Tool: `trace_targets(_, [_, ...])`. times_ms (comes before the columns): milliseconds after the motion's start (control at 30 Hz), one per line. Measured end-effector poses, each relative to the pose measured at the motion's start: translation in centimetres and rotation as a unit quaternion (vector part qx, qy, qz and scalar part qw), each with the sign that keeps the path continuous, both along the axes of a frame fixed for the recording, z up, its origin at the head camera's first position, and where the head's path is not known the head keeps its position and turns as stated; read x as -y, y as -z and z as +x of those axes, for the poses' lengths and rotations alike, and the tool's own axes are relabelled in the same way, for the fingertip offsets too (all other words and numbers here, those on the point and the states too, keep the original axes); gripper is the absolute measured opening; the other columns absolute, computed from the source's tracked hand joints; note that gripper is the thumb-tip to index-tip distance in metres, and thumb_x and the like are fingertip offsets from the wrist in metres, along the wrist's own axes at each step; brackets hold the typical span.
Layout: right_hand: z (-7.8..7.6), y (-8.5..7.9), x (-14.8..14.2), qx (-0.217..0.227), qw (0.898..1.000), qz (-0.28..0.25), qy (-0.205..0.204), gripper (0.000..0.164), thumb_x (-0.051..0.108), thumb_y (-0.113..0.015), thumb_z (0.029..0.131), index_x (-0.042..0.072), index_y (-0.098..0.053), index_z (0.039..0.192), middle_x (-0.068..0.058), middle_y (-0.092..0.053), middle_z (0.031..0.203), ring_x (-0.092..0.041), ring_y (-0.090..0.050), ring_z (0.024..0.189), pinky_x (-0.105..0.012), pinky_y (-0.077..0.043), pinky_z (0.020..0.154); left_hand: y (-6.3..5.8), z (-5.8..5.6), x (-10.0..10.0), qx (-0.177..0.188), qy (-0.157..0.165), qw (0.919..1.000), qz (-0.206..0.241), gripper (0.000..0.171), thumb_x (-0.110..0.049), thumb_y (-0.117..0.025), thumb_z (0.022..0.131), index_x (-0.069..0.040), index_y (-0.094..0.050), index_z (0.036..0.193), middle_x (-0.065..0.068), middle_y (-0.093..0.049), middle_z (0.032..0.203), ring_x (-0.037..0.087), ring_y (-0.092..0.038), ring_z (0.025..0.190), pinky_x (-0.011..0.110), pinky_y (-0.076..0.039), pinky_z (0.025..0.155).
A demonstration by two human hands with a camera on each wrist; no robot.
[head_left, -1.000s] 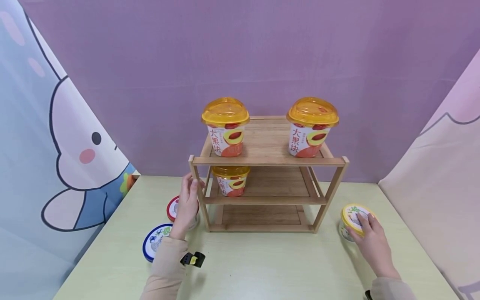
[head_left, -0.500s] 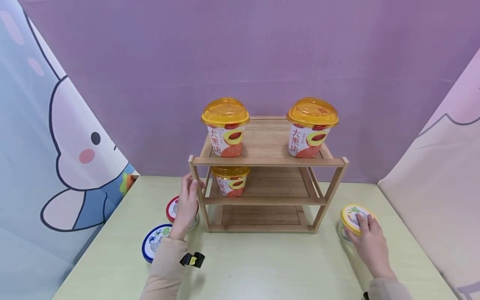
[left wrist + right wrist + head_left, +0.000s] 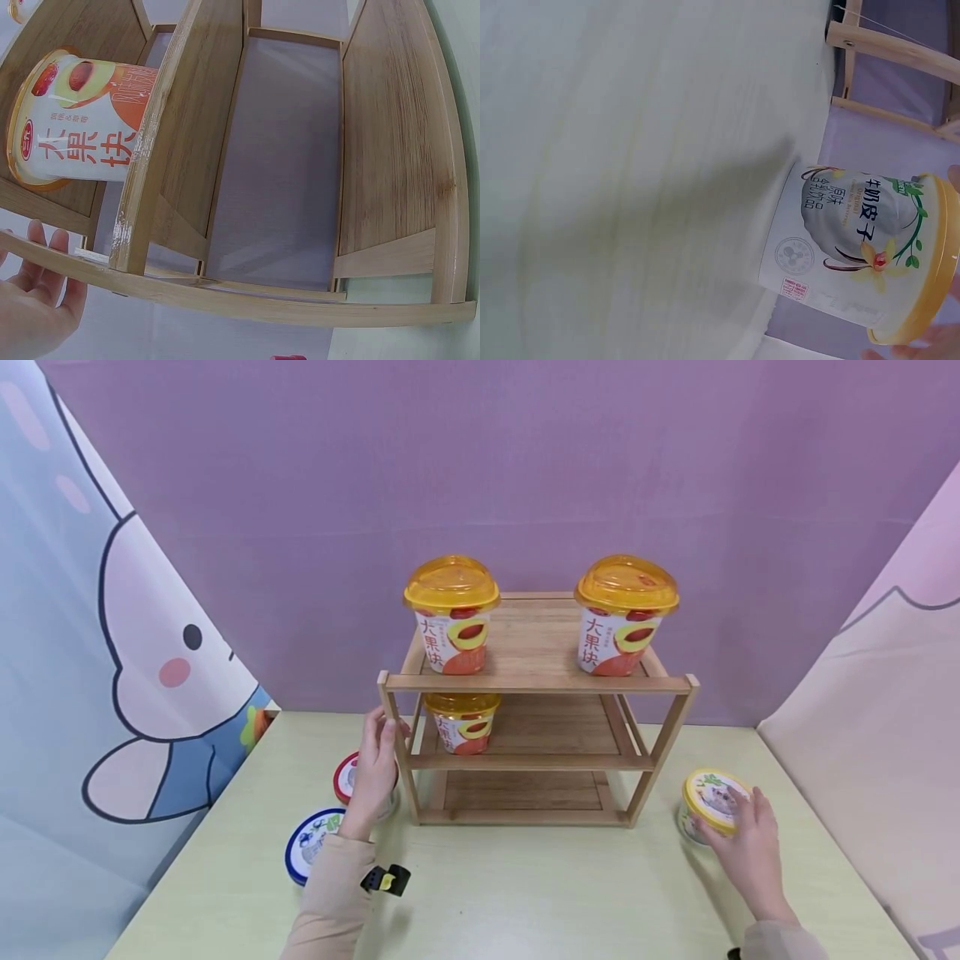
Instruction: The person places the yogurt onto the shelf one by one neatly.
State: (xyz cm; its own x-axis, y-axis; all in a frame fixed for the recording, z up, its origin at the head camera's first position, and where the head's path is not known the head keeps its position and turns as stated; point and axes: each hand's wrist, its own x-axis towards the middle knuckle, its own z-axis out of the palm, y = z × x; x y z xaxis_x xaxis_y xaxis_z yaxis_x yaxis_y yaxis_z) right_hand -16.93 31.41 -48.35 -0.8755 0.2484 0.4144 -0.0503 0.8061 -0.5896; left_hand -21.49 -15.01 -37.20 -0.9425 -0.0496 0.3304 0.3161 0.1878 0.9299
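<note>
The yellow-lidded tub stands upright on the surface, just ahead and to the left of the right hand, whose thumb and fingers are spread wide at its lid (whether they touch, I cannot tell). The left hand bends its fingers round the left front post of the wooden rack, near the red-lidded tub.

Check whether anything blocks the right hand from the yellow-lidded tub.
Nothing visible does: the right hand is right at the yellow-lidded tub. The wooden rack stands off to the tub's left, not between them.
</note>
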Motion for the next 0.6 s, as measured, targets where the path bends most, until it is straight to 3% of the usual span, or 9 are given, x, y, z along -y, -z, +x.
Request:
trace_targets(167, [-0.1,0.0,-0.4,0.066,0.994,-0.088,0.028,0.08,0.022,-0.069,0.076,-0.009,-0.022,0.132,-0.038,0.0,0.136,-0.057,-0.008,0.12,-0.069,-0.018,0.086,0.8,-0.6,0.3,-0.012,-0.004,0.9999,-0.003,0.043,-0.036,-0.031,0.096,-0.009,-0.03,0.129,0.022,-0.045,0.104,0.03,-0.045,0.103,0.058,-0.036,0.086])
trace_targets(333, [-0.3,0.2,-0.6,0.094,0.985,-0.143,0.023,0.085,0.025,-0.067,0.077,-0.008,-0.015,0.136,-0.039,0.001,0.135,-0.059,-0.012,0.118,-0.068,-0.017,0.088,1.1,-0.7,0.3,-0.019,-0.006,0.9998,-0.001,0.046,-0.042,-0.032,0.094,-0.011,-0.031,0.128,0.019,-0.046,0.103,0.028,-0.045,0.103,0.058,-0.037,0.085])
trace_targets(600, [-0.6,1.1,-0.8,0.042,0.986,-0.161,-0.007,0.083,0.011,-0.073,0.07,-0.015,-0.021,0.131,-0.042,-0.025,0.125,-0.052,-0.026,0.114,-0.06,-0.02,0.095,0.9,-0.6,0.3,-0.012,-0.002,0.9999,-0.001,0.04,-0.031,-0.032,0.096,-0.009,-0.029,0.129,0.02,-0.045,0.103,0.029,-0.045,0.103,0.057,-0.036,0.087])
